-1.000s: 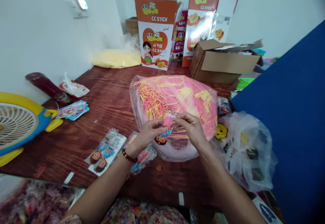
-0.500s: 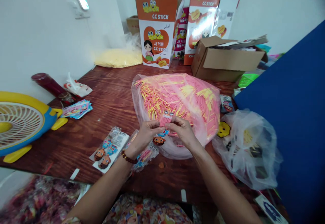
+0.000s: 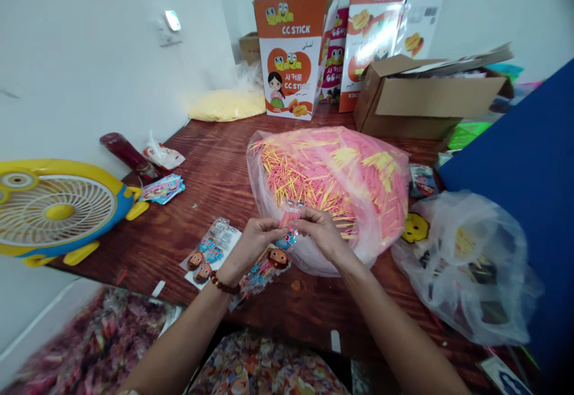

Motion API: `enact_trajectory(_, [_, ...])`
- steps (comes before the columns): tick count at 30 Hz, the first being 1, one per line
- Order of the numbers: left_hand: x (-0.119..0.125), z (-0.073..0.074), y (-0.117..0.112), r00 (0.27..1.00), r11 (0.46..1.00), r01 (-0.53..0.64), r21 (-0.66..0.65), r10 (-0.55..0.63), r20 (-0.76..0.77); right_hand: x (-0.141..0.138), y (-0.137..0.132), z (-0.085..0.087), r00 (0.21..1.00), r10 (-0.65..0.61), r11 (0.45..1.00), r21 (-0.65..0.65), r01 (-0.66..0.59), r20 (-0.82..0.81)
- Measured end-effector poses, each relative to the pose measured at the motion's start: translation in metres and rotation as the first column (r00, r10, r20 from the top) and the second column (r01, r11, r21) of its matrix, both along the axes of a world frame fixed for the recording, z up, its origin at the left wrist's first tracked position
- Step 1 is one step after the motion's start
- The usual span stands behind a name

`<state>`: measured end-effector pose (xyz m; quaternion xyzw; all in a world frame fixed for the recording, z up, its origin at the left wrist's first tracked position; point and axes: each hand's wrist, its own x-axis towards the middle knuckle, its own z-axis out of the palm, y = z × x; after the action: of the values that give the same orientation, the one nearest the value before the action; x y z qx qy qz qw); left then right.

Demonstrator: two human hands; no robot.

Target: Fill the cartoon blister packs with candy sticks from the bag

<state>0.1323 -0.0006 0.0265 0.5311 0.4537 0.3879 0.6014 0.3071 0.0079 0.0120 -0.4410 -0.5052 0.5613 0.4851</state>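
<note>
- Packet (image 3: 289, 217), one: pinched by the left hand (image 3: 252, 241) at 8 o'clock and the right hand (image 3: 320, 235) at 4 o'clock.
- Bag of pink and yellow sticks (image 3: 350, 171): set on the table (image 3: 215, 168) at the packet's 2 o'clock.
- Flat packets (image 3: 210, 250): laid at 8 o'clock.
- Fan (image 3: 60, 211): placed at 9 o'clock.

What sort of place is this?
Likely a small packing workroom: a clear bag of coloured sticks, CC STICK cartons, and a small printed packet between the left hand and right hand.
</note>
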Motion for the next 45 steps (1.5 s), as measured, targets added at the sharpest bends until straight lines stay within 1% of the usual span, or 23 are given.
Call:
enact_trajectory(3, [0.002,0.0,-0.004,0.998,0.998,-0.054,-0.025,0.054,0.007,-0.002,-0.002,-0.004,1.0,-0.019,0.999,0.037,0.02,-0.021])
enact_trajectory(5, [0.006,0.0,-0.006,0.998,0.997,-0.05,-0.052,0.051,0.023,-0.001,-0.004,-0.008,0.999,-0.042,0.997,0.065,0.042,-0.013])
enact_trajectory(8, [0.013,-0.002,-0.008,1.0,0.997,-0.022,-0.077,0.023,0.016,0.005,-0.005,-0.015,0.996,-0.078,0.994,0.081,0.074,0.05])
enact_trajectory(9, [0.015,-0.003,-0.009,1.0,0.997,-0.022,-0.08,0.022,0.004,0.009,-0.004,-0.017,0.996,-0.06,0.996,0.074,0.055,0.066])
enact_trajectory(11, [0.019,-0.005,-0.01,1.0,0.995,-0.024,-0.097,0.023,-0.011,0.017,-0.001,-0.019,0.997,0.03,0.998,0.044,-0.033,0.069])
enact_trajectory(14, [0.023,-0.009,-0.012,0.999,0.987,-0.034,-0.155,0.032,-0.015,0.028,0.006,-0.016,0.992,0.121,0.992,0.023,-0.121,0.023])
enact_trajectory(18, [0.026,-0.014,-0.016,0.999,0.963,-0.023,-0.267,0.029,0.019,0.035,0.012,-0.008,0.985,0.132,0.988,0.062,-0.139,0.111])
enact_trajectory(20, [0.027,-0.014,-0.019,0.998,0.954,-0.02,-0.301,0.037,0.05,0.035,0.014,-0.006,0.982,0.137,0.989,0.041,-0.143,0.128])
enact_trajectory(24, [0.029,-0.013,-0.022,0.996,0.951,-0.065,-0.304,0.081,0.041,0.035,0.016,-0.009,0.98,0.198,0.979,-0.045,-0.197,0.013])
enact_trajectory(26, [0.029,-0.013,-0.023,0.994,0.946,-0.09,-0.31,0.105,0.032,0.036,0.017,-0.011,0.981,0.194,0.98,-0.03,-0.194,-0.021])
enact_trajectory(29, [0.025,-0.018,-0.027,0.991,0.941,-0.114,-0.318,0.13,0.03,0.034,0.017,-0.01,0.988,0.154,0.987,0.042,-0.154,-0.013])
enact_trajectory(30, [0.022,-0.02,-0.029,0.991,0.94,-0.12,-0.319,0.134,0.023,0.033,0.017,-0.009,0.987,0.161,0.984,0.072,-0.162,0.009])
enact_trajectory(32, [0.014,-0.022,-0.034,0.989,0.937,-0.138,-0.32,0.145,-0.002,0.027,0.017,-0.005,0.97,0.231,0.964,0.116,-0.239,0.073])
enact_trajectory(34, [0.0,-0.018,-0.041,0.981,0.937,-0.191,-0.291,0.188,-0.038,0.018,0.019,-0.001,0.942,0.315,0.936,0.127,-0.329,0.116])
enact_trajectory(36, [-0.021,-0.007,-0.048,0.957,0.929,-0.29,-0.229,0.282,-0.068,0.007,0.02,0.003,0.938,0.334,0.929,0.133,-0.345,0.095])
enact_trajectory(37, [-0.034,-0.001,-0.052,0.936,0.916,-0.352,-0.194,0.342,-0.084,0.001,0.02,0.005,0.943,0.325,0.933,0.136,-0.333,0.076])
enact_trajectory(39, [-0.062,0.012,-0.06,0.882,0.872,-0.471,-0.133,0.461,-0.099,-0.011,0.018,0.007,0.947,0.311,0.938,0.134,-0.319,0.079])
enact_trajectory(40, [-0.076,0.016,-0.063,0.864,0.858,-0.501,-0.109,0.491,-0.109,-0.015,0.015,0.007,0.943,0.315,0.937,0.126,-0.326,0.105])
enact_trajectory(41, [-0.088,0.019,-0.066,0.865,0.861,-0.498,-0.104,0.485,-0.127,-0.018,0.01,0.007,0.935,0.324,0.934,0.112,-0.341,0.144])
enact_trajectory(42, [-0.098,0.021,-0.067,0.877,0.875,-0.471,-0.109,0.451,-0.165,-0.021,0.004,0.005,0.923,0.336,0.93,0.088,-0.357,0.186])
enact_trajectory(44, [-0.111,0.017,-0.064,0.908,0.92,-0.37,-0.132,0.328,-0.259,-0.021,-0.014,-0.002,0.894,0.376,0.921,0.007,-0.389,0.244])
enact_trajectory(45, [-0.113,0.012,-0.06,0.917,0.944,-0.304,-0.133,0.252,-0.309,-0.021,-0.024,-0.007,0.876,0.41,0.911,-0.063,-0.408,0.254])
